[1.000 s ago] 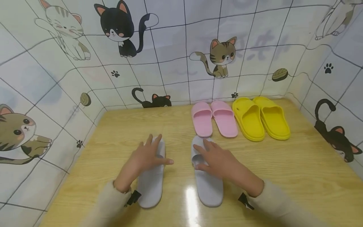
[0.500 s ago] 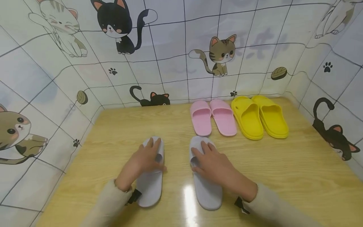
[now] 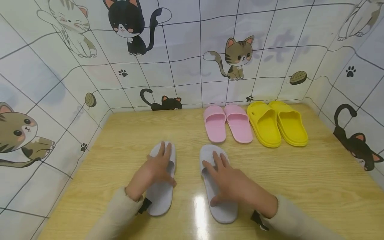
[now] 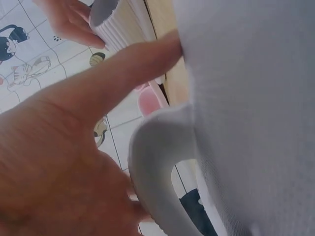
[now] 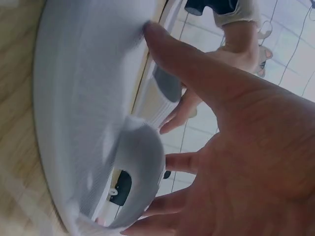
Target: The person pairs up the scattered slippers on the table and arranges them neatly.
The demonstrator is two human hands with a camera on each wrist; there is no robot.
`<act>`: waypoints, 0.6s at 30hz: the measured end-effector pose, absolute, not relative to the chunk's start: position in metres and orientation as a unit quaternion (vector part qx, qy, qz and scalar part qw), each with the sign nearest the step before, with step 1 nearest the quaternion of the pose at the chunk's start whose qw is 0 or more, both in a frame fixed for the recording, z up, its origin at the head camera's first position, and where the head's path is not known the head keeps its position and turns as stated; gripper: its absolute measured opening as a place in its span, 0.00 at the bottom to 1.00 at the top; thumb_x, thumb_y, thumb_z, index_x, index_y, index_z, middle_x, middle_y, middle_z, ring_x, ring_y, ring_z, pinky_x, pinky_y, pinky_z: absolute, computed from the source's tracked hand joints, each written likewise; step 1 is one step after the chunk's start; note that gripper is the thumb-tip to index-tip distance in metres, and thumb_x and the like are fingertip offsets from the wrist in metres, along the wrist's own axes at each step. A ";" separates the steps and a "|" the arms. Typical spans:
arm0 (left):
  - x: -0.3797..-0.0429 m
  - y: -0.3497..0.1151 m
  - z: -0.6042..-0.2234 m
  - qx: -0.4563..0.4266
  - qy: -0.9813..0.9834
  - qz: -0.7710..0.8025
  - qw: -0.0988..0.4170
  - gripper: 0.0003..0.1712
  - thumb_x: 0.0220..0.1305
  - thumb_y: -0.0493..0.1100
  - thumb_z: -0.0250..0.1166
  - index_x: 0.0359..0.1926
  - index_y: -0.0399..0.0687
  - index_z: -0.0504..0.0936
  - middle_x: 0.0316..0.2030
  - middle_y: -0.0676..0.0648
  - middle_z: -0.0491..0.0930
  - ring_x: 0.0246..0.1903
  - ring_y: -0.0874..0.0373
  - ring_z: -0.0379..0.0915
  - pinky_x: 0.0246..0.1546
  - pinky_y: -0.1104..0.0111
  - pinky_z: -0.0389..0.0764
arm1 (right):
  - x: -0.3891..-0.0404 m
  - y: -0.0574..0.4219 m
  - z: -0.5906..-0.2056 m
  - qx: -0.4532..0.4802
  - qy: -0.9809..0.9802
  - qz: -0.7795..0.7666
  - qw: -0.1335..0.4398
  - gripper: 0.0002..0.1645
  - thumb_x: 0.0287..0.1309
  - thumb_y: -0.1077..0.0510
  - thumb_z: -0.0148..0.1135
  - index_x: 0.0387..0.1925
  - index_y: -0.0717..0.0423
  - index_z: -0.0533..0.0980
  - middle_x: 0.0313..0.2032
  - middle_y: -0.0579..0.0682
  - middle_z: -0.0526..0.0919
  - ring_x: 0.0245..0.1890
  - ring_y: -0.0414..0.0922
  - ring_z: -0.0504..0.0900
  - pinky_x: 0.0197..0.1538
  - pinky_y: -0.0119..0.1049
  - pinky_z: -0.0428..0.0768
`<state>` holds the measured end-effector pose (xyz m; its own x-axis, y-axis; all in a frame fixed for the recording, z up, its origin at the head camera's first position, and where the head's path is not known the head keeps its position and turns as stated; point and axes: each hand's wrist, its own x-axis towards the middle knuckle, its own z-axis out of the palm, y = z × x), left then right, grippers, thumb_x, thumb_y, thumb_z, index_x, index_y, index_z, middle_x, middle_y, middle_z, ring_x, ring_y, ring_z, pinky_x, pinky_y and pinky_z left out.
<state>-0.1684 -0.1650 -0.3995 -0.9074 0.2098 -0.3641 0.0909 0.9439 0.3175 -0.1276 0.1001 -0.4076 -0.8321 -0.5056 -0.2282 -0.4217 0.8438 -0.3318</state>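
Note:
Two light grey slippers lie apart, toes toward the back wall. Over the left grey slipper (image 3: pixel 160 201) is my left hand (image 3: pixel 151 171), its straight fingers lying across the strap and toe. In the left wrist view, its thumb reaches the edge of the sole (image 4: pixel 256 98), beside the strap (image 4: pixel 152 152). My right hand (image 3: pixel 229 180) is spread over the right grey slipper (image 3: pixel 223 213), fingers on the strap area. The right wrist view has that thumb tip touching the insole (image 5: pixel 83 98) behind the strap (image 5: pixel 145 142). Neither hand curls round its slipper.
Pink slippers (image 3: pixel 214 128) and yellow clogs (image 3: pixel 265 130) stand in a row against the back wall, right of centre. The wooden tabletop (image 3: pixel 135 128) is bounded by cat-print walls (image 3: pixel 186 43) at the back and both sides.
My right thumb has moved back from the strap toward the heel. The right slipper has shifted slightly toward me, away from the pink one. My left thumb has come down to its slipper's inner edge.

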 end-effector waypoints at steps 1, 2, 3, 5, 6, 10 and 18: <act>-0.168 -0.164 -0.400 0.079 0.966 0.146 0.196 0.81 0.41 0.52 0.87 0.82 0.40 0.40 0.81 0.29 0.27 0.67 0.06 0.43 0.61 0.25 0.67 | -0.126 0.100 -0.407 -0.246 0.946 -0.135 0.164 0.75 0.36 0.37 0.87 0.80 0.51 0.55 0.81 0.70 0.40 0.80 0.72 0.45 0.50 0.68 0.83; -0.168 -0.164 -0.400 0.079 0.968 0.144 0.192 0.80 0.40 0.52 0.87 0.81 0.38 0.41 0.80 0.27 0.27 0.66 0.06 0.45 0.60 0.26 0.69 | -0.123 0.101 -0.406 -0.248 0.944 -0.136 0.169 0.78 0.33 0.36 0.88 0.81 0.52 0.54 0.81 0.70 0.39 0.80 0.72 0.44 0.49 0.68 0.84; -0.168 -0.163 -0.400 0.077 0.969 0.142 0.188 0.78 0.40 0.52 0.87 0.80 0.37 0.43 0.80 0.25 0.27 0.66 0.06 0.47 0.58 0.27 0.72 | -0.121 0.101 -0.405 -0.250 0.944 -0.134 0.171 0.80 0.30 0.36 0.89 0.81 0.52 0.53 0.81 0.70 0.38 0.80 0.72 0.44 0.49 0.68 0.83; -0.167 -0.162 -0.400 0.074 0.971 0.136 0.183 0.75 0.41 0.53 0.87 0.77 0.38 0.46 0.79 0.22 0.29 0.63 0.08 0.57 0.55 0.31 0.77 | -0.117 0.100 -0.404 -0.254 0.943 -0.128 0.171 0.86 0.24 0.34 0.89 0.82 0.53 0.51 0.81 0.69 0.37 0.80 0.72 0.43 0.51 0.71 0.82; -0.167 -0.162 -0.399 0.072 0.971 0.136 0.182 0.73 0.41 0.53 0.87 0.77 0.39 0.47 0.79 0.21 0.30 0.62 0.10 0.61 0.55 0.32 0.78 | -0.115 0.100 -0.404 -0.256 0.944 -0.122 0.170 0.88 0.21 0.33 0.90 0.82 0.52 0.50 0.81 0.69 0.37 0.80 0.72 0.44 0.52 0.72 0.80; -0.167 -0.163 -0.398 0.062 0.971 0.130 0.193 0.75 0.44 0.55 0.86 0.81 0.43 0.45 0.78 0.20 0.32 0.61 0.12 0.65 0.58 0.33 0.76 | -0.109 0.098 -0.403 -0.265 0.944 -0.101 0.166 0.93 0.14 0.31 0.90 0.83 0.48 0.49 0.81 0.69 0.36 0.80 0.72 0.43 0.57 0.78 0.74; -0.170 -0.169 -0.401 0.054 0.970 0.134 0.195 0.74 0.53 0.56 0.80 0.84 0.48 0.36 0.79 0.23 0.29 0.66 0.11 0.56 0.62 0.32 0.73 | -0.111 0.098 -0.409 -0.294 0.936 -0.110 0.160 0.90 0.20 0.32 0.89 0.83 0.49 0.47 0.81 0.70 0.34 0.79 0.74 0.41 0.64 0.71 0.74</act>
